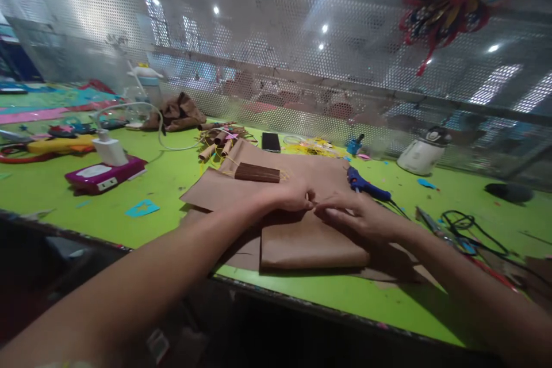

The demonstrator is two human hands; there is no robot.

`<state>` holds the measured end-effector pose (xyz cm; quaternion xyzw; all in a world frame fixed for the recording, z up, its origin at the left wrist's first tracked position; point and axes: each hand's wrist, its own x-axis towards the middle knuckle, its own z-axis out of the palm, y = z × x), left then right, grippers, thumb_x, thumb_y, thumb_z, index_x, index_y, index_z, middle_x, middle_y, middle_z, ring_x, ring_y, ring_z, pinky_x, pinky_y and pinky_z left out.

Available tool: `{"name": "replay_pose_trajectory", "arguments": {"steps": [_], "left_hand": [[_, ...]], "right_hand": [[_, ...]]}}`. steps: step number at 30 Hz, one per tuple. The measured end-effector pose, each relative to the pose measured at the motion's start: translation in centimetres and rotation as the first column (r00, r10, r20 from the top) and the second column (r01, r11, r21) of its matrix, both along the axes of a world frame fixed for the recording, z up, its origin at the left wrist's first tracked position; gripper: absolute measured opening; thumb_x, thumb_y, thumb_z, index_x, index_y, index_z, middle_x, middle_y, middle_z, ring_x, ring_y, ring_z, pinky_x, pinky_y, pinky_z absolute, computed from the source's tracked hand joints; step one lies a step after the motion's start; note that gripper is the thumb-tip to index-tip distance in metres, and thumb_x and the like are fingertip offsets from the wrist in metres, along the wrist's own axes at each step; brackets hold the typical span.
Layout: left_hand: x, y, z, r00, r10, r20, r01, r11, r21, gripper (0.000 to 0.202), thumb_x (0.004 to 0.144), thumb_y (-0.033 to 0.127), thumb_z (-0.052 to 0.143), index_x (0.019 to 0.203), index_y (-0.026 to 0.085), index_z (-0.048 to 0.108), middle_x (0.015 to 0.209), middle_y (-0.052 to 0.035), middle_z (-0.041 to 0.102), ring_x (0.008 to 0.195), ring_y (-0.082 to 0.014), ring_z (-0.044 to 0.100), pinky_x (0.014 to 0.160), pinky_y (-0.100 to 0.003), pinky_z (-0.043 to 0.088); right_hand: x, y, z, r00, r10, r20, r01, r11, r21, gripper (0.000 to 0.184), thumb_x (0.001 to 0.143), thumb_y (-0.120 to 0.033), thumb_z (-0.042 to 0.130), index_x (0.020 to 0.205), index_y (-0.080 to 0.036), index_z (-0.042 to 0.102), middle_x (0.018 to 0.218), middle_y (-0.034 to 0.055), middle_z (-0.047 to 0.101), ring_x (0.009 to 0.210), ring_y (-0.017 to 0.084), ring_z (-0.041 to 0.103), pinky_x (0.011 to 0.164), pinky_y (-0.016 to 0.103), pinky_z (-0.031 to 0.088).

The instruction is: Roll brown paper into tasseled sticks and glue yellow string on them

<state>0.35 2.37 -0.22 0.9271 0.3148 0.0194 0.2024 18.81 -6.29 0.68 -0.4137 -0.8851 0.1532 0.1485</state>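
Observation:
A folded brown paper piece (314,244) lies near the table's front edge, over other brown sheets. At its upper edge my left hand (293,198) is closed, with thumb and fingertips pinching the paper. Close beside it, my right hand (362,215) reaches in from the right, its fingers stretched and a little apart, fingertips at the same edge. Just beyond my left hand, a dark brown pleated strip (257,172) rests on a larger brown sheet (297,167). A blue hot glue gun (366,185) lies beyond my right hand.
Rolled paper tubes (215,144), a black phone (271,142) and yellow shreds (317,146) lie farther back. On the left is a purple power strip (106,174) with a white charger (110,149). A white container (422,152) and black cable (474,236) are right.

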Motion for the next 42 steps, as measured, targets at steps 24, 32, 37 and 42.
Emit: {"name": "replay_pose_trajectory", "arguments": {"steps": [24, 32, 37, 42], "left_hand": [[-3.3, -0.2, 1.4, 0.973, 0.117, 0.200, -0.156, 0.969, 0.193, 0.021, 0.077, 0.019, 0.048, 0.083, 0.011, 0.067, 0.072, -0.0038, 0.064, 0.063, -0.0127, 0.054, 0.055, -0.022, 0.035], [-5.6, -5.6, 0.2, 0.975, -0.171, 0.141, 0.121, 0.944, 0.306, 0.028, 0.087, 0.018, 0.041, 0.090, 0.016, 0.069, 0.086, -0.0060, 0.060, 0.079, -0.0132, 0.052, 0.072, -0.022, 0.038], [-5.4, -5.1, -0.5, 0.977, -0.183, 0.108, 0.137, 0.930, 0.341, 0.027, 0.089, 0.024, 0.042, 0.099, 0.017, 0.066, 0.090, -0.0064, 0.055, 0.084, -0.0149, 0.050, 0.077, -0.023, 0.038], [-5.2, -4.7, 0.8, 0.973, -0.228, 0.029, 0.213, 0.943, 0.256, 0.022, 0.087, 0.021, 0.046, 0.094, 0.015, 0.066, 0.087, -0.0055, 0.055, 0.073, -0.0125, 0.050, 0.067, -0.021, 0.037]], "right_hand": [[-0.3, -0.5, -2.1, 0.999, 0.038, -0.008, -0.038, 0.999, 0.009, 0.039, 0.095, -0.038, 0.034, 0.117, -0.024, 0.062, 0.124, 0.0068, 0.059, 0.117, 0.022, 0.049, 0.109, 0.045, 0.021], [-0.1, -0.3, -2.2, 0.997, 0.075, -0.026, -0.075, 0.997, 0.001, 0.037, 0.094, -0.037, 0.035, 0.116, -0.023, 0.061, 0.121, 0.0078, 0.060, 0.115, 0.019, 0.051, 0.106, 0.045, 0.029], [0.0, -0.3, -2.0, 0.996, 0.060, -0.062, -0.062, 0.998, -0.030, 0.036, 0.093, -0.039, 0.038, 0.113, -0.022, 0.063, 0.119, 0.0066, 0.062, 0.113, 0.018, 0.052, 0.100, 0.041, 0.038], [0.6, -0.6, -0.9, 0.996, -0.045, -0.080, 0.037, 0.994, -0.102, 0.037, 0.091, -0.042, 0.041, 0.112, -0.022, 0.064, 0.113, 0.0057, 0.066, 0.104, 0.020, 0.059, 0.091, 0.037, 0.046]]}}
